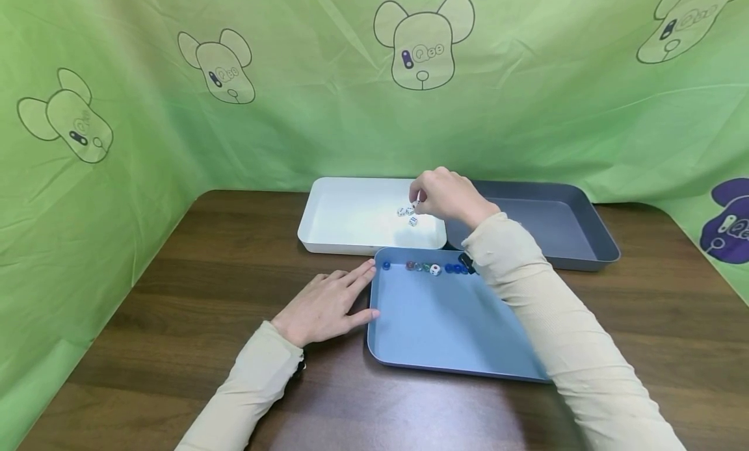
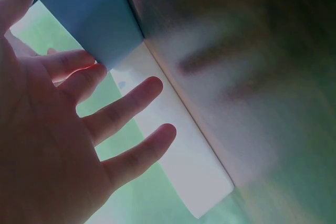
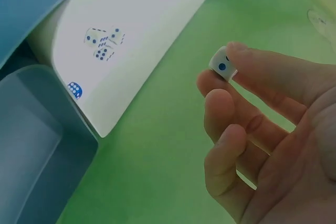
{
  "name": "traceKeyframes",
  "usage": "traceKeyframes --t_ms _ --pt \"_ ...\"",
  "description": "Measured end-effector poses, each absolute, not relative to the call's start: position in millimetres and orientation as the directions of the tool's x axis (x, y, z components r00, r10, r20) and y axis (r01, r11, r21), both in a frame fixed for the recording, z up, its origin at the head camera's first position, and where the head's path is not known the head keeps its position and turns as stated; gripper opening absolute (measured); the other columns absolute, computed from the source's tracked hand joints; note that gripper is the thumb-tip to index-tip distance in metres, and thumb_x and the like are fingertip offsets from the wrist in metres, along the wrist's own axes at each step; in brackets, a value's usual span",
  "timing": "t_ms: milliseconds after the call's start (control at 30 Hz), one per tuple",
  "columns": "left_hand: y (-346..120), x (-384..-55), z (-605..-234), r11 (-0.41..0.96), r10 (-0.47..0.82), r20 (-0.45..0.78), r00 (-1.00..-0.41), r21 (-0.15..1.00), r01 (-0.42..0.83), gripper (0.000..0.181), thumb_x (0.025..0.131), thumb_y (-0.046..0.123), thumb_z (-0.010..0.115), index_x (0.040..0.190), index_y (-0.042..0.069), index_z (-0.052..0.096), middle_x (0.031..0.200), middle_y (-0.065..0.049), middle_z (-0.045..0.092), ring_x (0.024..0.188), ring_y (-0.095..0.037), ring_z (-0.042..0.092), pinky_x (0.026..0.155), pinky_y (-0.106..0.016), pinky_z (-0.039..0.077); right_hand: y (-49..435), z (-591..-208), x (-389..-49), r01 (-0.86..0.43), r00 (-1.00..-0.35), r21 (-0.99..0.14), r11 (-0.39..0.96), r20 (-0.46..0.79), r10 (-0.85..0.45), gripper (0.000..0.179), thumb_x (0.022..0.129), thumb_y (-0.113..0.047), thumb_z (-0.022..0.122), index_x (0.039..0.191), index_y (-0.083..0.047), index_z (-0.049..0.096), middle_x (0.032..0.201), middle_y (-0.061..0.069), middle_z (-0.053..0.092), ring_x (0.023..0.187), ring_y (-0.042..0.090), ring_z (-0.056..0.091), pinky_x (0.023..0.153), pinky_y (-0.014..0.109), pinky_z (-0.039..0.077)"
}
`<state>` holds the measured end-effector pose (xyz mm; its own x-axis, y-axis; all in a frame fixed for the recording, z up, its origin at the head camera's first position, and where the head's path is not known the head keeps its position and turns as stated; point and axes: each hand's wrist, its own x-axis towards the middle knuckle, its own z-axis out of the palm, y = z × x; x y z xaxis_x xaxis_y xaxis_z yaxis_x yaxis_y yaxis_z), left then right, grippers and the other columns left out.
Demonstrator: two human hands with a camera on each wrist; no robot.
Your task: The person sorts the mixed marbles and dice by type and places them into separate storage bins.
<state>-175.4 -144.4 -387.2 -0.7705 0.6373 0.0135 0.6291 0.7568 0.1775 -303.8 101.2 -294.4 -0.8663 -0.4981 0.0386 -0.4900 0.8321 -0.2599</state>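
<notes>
My right hand [image 1: 447, 194] is over the right part of the white tray [image 1: 345, 220], pinching a white die [image 3: 222, 65] between thumb and index finger. Beneath it, several dice lie in that tray, including a white die [image 1: 413, 221] and, in the right wrist view, a blue die [image 3: 74, 90] with white dots near the edge. My left hand [image 1: 328, 305] has its fingers spread and touches the left rim of the blue tray [image 1: 450, 327]. Along that tray's far side sit a white die [image 1: 435, 270], a reddish marble [image 1: 410, 266] and several blue marbles [image 1: 457, 268].
A dark grey tray [image 1: 538, 223] stands at the back right beside the white one, partly behind my right arm. All the trays are on a brown wooden table [image 1: 193, 308]. A green curtain [image 1: 328, 113] hangs behind and along the sides.
</notes>
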Motion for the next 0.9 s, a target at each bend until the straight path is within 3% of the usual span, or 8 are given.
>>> traceKeyframes --t_ms 467,900 --pt "-144.3 -175.2 -387.7 0.762 0.63 0.005 -0.776 0.185 0.62 0.077 0.102 0.058 0.048 0.158 0.006 0.036 0.165 -0.004 0.027 0.133 -0.034 0.051 0.104 -0.054 0.043 96.2 -290.9 -326.1 -0.397 -0.902 -0.347 0.85 -0.024 -0.432 0.019 0.09 -0.004 0.068 0.106 0.0 0.075 0.102 0.015 0.071 0.089 0.03 0.066 0.075 0.046 0.052" --pt "-144.5 -176.4 -388.0 0.759 0.633 0.005 -0.774 0.193 0.622 0.076 0.103 0.057 0.048 0.158 0.006 0.035 0.165 -0.005 0.027 0.132 -0.035 0.051 0.104 -0.055 0.043 101.1 -290.6 -343.6 -0.306 -0.926 -0.403 0.862 -0.084 -0.368 0.023 0.094 -0.008 0.068 0.114 0.002 0.072 0.112 0.02 0.069 0.077 0.031 0.069 0.073 0.042 0.052"
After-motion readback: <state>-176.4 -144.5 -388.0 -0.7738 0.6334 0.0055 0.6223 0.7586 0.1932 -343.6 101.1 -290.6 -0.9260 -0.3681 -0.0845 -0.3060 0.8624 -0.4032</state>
